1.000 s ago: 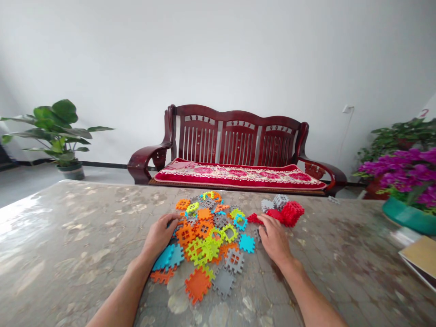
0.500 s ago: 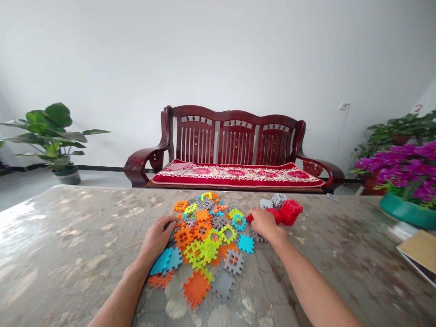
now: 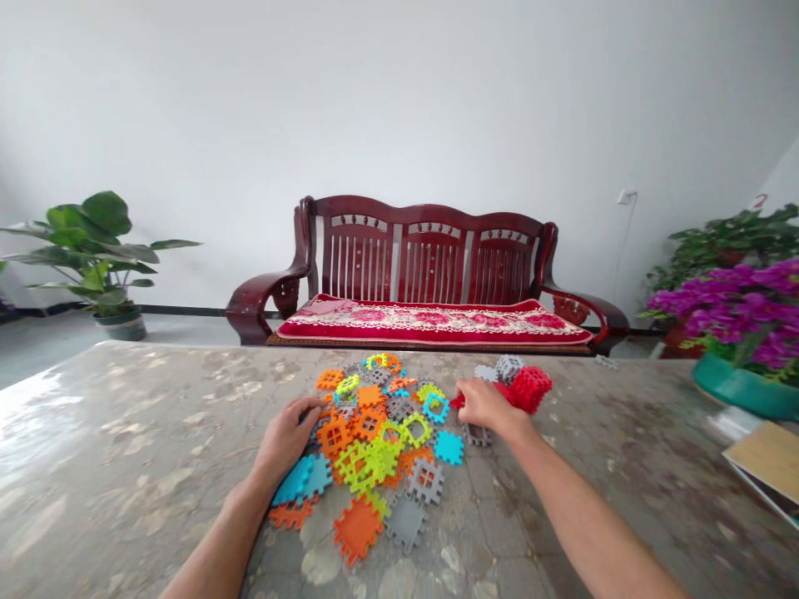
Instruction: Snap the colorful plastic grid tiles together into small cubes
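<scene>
A loose pile of interlocking square plastic tiles lies on the table between my hands, with lime-green tiles (image 3: 365,464), orange tiles (image 3: 359,526) and blue tiles (image 3: 449,448) among grey ones. My left hand (image 3: 290,428) rests against the pile's left edge, its fingers loosely bent and apart, grasping nothing that I can see. On the right, my right hand (image 3: 485,405) is closed on a red tile (image 3: 458,403), whose edge shows at the fingertips. Just beyond that hand stands a red cube built of tiles (image 3: 532,388); the hand partly covers other red pieces beside it.
Behind the red cube sits a grey tile cube (image 3: 509,367). A grey piece (image 3: 605,362) lies by the far edge of the patterned table (image 3: 168,433). Purple flowers in a teal pot (image 3: 746,387) and a box (image 3: 765,462) are at right. A wooden bench (image 3: 430,249) stands beyond.
My right hand has shifted slightly right, covering more of the red pieces and uncovering more of a grey tile below it. My left hand stays in place.
</scene>
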The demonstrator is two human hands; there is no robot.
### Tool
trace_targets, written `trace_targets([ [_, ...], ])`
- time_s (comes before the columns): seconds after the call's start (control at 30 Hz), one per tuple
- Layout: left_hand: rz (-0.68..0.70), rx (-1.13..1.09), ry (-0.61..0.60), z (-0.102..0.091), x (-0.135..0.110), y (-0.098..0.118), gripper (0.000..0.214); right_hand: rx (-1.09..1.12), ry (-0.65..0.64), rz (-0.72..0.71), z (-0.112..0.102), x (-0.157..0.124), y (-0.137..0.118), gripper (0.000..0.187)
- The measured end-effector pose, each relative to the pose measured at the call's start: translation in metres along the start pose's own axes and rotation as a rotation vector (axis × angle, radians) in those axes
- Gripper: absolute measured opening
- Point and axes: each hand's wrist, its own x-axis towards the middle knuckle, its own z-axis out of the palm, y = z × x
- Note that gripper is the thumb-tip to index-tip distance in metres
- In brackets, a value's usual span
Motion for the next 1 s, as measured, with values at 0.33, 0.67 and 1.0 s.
trace_targets([
  [0.33,0.008,0.002,0.003,0.001,0.0,0.0,0.034,0.198,0.216,0.051,0.012,-0.066,0.051,0.027],
  [0.67,-0.005,0.007,-0.013,0.001,0.002,-0.002,0.034,0.125,0.339,0.08,0.036,-0.093,0.068,0.044],
  [1.0,0.013,0.007,-0.007,0.003,0.003,-0.007,0.035,0.267,0.365,0.206,0.05,-0.091,0.074,0.028],
])
